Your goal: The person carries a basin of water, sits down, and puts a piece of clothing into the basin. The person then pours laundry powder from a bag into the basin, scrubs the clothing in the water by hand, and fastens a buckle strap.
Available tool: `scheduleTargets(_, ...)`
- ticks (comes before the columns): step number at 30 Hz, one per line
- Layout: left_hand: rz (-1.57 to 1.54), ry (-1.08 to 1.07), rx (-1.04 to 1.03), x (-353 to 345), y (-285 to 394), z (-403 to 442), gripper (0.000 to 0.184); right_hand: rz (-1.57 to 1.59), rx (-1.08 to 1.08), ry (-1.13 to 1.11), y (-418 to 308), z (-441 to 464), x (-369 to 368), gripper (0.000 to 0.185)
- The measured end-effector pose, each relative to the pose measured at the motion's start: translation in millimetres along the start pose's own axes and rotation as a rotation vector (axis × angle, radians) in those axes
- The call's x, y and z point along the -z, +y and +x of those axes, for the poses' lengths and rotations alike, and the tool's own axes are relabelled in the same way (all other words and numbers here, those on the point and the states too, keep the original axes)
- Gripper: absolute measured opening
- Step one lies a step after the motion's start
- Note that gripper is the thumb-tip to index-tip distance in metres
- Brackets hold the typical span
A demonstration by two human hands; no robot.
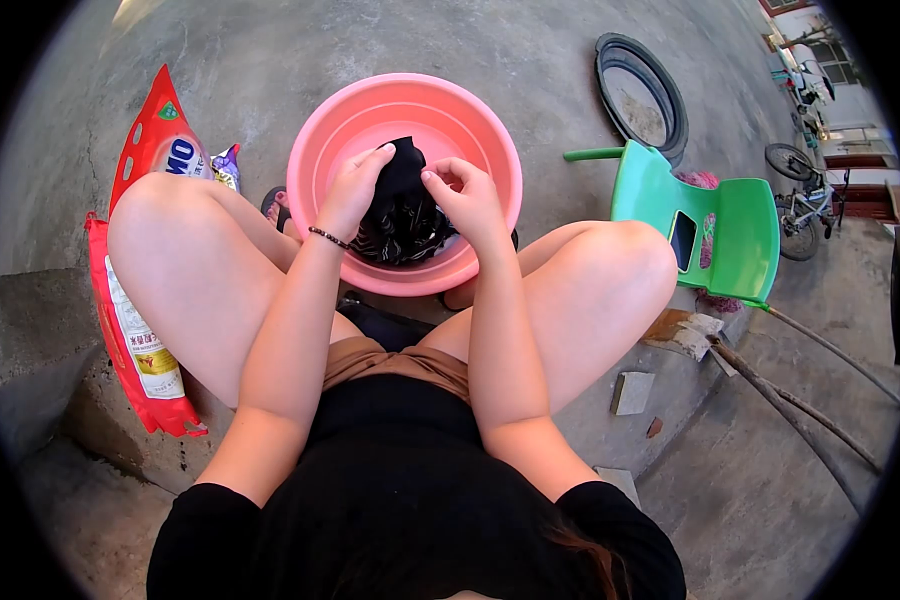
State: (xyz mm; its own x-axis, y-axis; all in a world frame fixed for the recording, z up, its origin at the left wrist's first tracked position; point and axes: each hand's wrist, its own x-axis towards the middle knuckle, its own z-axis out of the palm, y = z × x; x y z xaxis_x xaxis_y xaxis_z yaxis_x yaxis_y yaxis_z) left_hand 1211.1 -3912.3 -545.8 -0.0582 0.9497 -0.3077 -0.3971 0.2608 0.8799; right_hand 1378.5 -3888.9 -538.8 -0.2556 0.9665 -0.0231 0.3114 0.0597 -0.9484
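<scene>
Below me, a round pink plastic basin (407, 88) sits on the ground between my knees. In it lies a dark, wet-looking black garment (402, 215) with thin pale lines on its lower part; its exact kind cannot be made out. My left hand (355, 192), with a beaded bracelet at the wrist, grips the raised upper part of the cloth, thumb on top. My right hand (467, 202) has its fingers curled, thumb and forefinger pinched at the cloth's right edge. The bottom of the garment rests inside the basin.
Red detergent bag (165, 135) and red-and-white sack (140, 330) stand at left, with a small purple packet (226, 166). At right are a green chair (645, 190) holding a phone (683, 240), a black rubber tub (682, 125), wooden sticks (785, 405) and a bicycle (808, 208).
</scene>
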Motion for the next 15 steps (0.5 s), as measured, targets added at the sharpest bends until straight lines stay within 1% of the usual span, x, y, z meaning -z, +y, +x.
scheduleTargets(5, -0.004, 0.014, 0.003, -1, 0, 0, 0.026, -0.019, 0.022, 0.002, -2, -1, 0, 0.015)
scheduleTargets(9, 0.017, 0.022, -0.018, 1, -4, 2, 0.030, -0.069, 0.053, 0.037, -7, 0, -1, 0.014)
scheduleTargets(12, 0.018, 0.020, -0.009, 1, -3, 2, 0.030, -0.135, 0.126, 0.088, -11, -2, -1, 0.012)
scheduleTargets(15, 0.016, 0.029, -0.001, 2, -4, 3, 0.029, -0.219, 0.285, 0.145, -12, -1, -3, 0.010)
